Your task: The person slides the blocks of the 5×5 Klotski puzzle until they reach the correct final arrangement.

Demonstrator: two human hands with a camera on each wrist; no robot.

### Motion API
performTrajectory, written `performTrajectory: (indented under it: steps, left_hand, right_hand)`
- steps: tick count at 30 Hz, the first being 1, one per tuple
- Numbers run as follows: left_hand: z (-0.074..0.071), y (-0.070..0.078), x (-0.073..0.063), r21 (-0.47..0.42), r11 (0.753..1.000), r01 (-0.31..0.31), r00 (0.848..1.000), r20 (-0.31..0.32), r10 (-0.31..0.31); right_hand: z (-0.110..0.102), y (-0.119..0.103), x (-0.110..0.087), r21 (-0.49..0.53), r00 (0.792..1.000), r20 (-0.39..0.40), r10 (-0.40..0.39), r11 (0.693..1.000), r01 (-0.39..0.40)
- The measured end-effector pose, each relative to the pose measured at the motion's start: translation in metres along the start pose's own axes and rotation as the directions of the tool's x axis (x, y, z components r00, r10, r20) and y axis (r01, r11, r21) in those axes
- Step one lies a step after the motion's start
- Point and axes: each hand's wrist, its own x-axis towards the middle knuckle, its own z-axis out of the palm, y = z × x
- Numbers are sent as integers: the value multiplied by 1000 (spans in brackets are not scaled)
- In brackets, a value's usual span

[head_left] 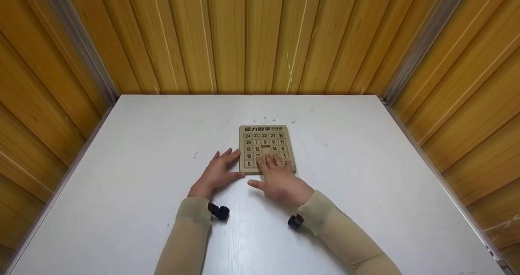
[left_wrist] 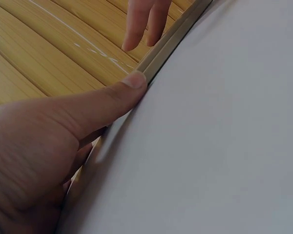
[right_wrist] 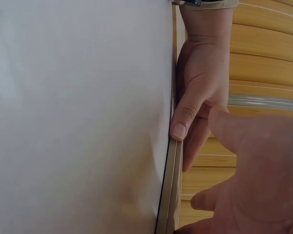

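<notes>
A wooden sliding number puzzle (head_left: 266, 129) lies flat on the white table, with dark lettering along its top. Its square tiles carry numbers, with 24, 23, 22, 21 and 16 in the top row. Below tile 8 (head_left: 265, 142) shows a bare slot. My left hand (head_left: 219, 171) rests at the puzzle's left side, fingers extended along the edge and thumb (left_wrist: 134, 79) at the lower left corner. My right hand (head_left: 280, 181) lies over the lower rows with straight fingertips on the tiles, thumb spread out to the left. Several lower tiles are hidden under it.
The white table (head_left: 162, 124) has small dark marks beyond the puzzle. Yellow wood-look panels (head_left: 260, 39) stand behind it and on both sides. A black wrist camera (head_left: 221, 212) is worn at the left cuff, another (head_left: 295, 221) at the right.
</notes>
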Motion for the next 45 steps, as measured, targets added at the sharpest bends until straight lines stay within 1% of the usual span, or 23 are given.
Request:
performTrajectory:
  steps: [7, 12, 15, 18, 23, 27, 30, 32, 36, 39, 45]
  left_hand:
    - [0, -1, 2, 8, 1000, -11, 1000, 1, 11]
    - [0, -1, 1, -13, 1000, 9, 1000, -3, -9]
    - [0, 0, 1, -17, 1000, 6, 1000, -5, -6]
    - [0, 0, 1, -14, 1000, -8, 1000, -9, 8]
    - [0, -1, 1, -18, 1000, -13, 1000, -9, 13]
    - [0, -1, 1, -18, 1000, -19, 1000, -10, 19]
    - [0, -2, 1, -18, 1000, -18, 1000, -11, 18]
    - [0, -2, 0, -19, 1000, -10, 1000, -10, 10]
    - [0, -1, 0, -20, 1000, -5, 1000, -12, 5]
    - [0, -1, 0, -24, 1000, -8, 1000, -17, 8]
    - [0, 0, 1, -23, 1000, 15, 1000, -12, -15]
  right_hand:
    - [-2, -1, 4, -17, 1000, 10, -3, 1000, 3]
    - [-3, 0, 12, -35, 1000, 16, -6, 999, 7]
    - [-3, 1, 17, -45, 1000, 7, -9, 999, 9]
    - [-3, 2, 20, -39, 1000, -1, -12, 999, 12]
    - [-3, 4, 23, -16, 1000, -8, -18, 1000, 18]
    - [-1, 6, 24, -19, 1000, -16, -26, 999, 26]
    - [0, 6, 18, -25, 999, -21, -38, 999, 37]
    - [0, 4, 11, -23, 999, -12, -42, 999, 42]
    - [1, 0, -8, 15, 998, 19, -56, 998, 56]
    - [1, -3, -19, 39, 998, 32, -60, 998, 59]
    - [2, -8, -26, 18, 998, 49, -39, 999, 38]
